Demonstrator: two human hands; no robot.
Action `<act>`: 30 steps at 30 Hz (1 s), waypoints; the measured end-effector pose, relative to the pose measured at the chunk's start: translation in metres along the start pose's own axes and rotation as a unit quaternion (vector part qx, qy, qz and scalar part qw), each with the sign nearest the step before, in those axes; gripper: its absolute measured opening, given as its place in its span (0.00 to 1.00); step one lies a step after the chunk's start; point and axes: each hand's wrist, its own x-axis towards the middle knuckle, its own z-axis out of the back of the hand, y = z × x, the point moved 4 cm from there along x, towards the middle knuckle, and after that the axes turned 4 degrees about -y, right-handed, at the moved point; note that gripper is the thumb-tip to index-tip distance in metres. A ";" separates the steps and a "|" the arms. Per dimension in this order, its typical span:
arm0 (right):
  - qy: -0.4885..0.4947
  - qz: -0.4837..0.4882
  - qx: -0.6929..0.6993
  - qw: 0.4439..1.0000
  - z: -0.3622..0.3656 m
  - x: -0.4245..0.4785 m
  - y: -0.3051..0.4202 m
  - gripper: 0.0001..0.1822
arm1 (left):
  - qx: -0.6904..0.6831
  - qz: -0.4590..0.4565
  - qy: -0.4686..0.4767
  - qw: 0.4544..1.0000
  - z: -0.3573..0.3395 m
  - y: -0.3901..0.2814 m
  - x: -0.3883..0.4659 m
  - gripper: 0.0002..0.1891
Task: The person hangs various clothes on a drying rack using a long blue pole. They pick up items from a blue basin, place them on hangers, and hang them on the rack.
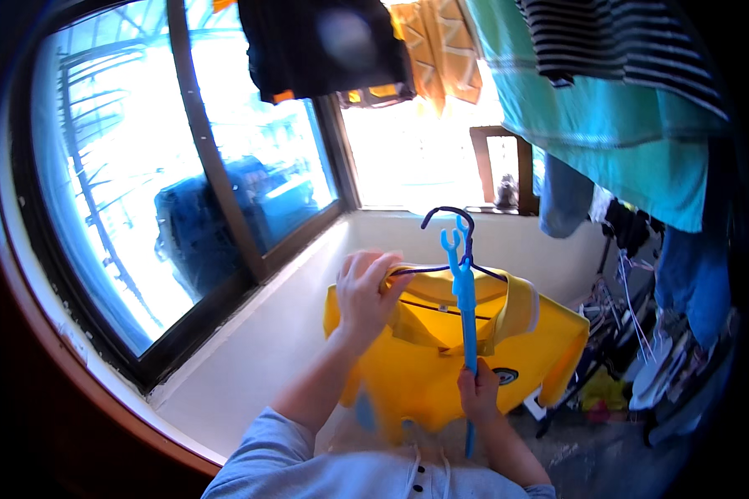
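A yellow collared shirt (412,374) with a round dark badge hangs on a dark clothes hanger (470,231) in front of me. My left hand (365,290) is closed on the shirt's collar and the hanger's arm at the left shoulder. In my right hand (480,393) is a blue clothes-hanging pole (468,330), held upright across the shirt's front. The pole's forked head (455,249) stands beside the hanger's hook and neck; whether it bears the hanger's weight I cannot tell. Part of the pole's lower end shows below my right hand.
Overhead hang a black garment (324,50), a teal garment (599,118) and a striped garment (624,43). A sliding window (206,143) runs along the left above a white wall (237,368). Shoes (652,368) and a dark rack (599,324) crowd the right.
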 end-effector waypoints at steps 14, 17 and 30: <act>0.063 0.202 0.077 0.974 -0.118 0.142 0.199 0.14 | -0.494 0.533 0.184 0.662 -0.041 -0.036 -0.202 0.07; 0.034 0.375 -0.023 0.926 -0.116 0.118 0.205 0.28 | -0.373 0.407 0.044 0.833 -0.007 -0.002 -0.123 0.07; 0.146 0.102 0.126 0.976 -0.157 0.056 0.049 0.07 | -0.380 0.219 -0.060 0.897 0.070 0.048 0.251 0.22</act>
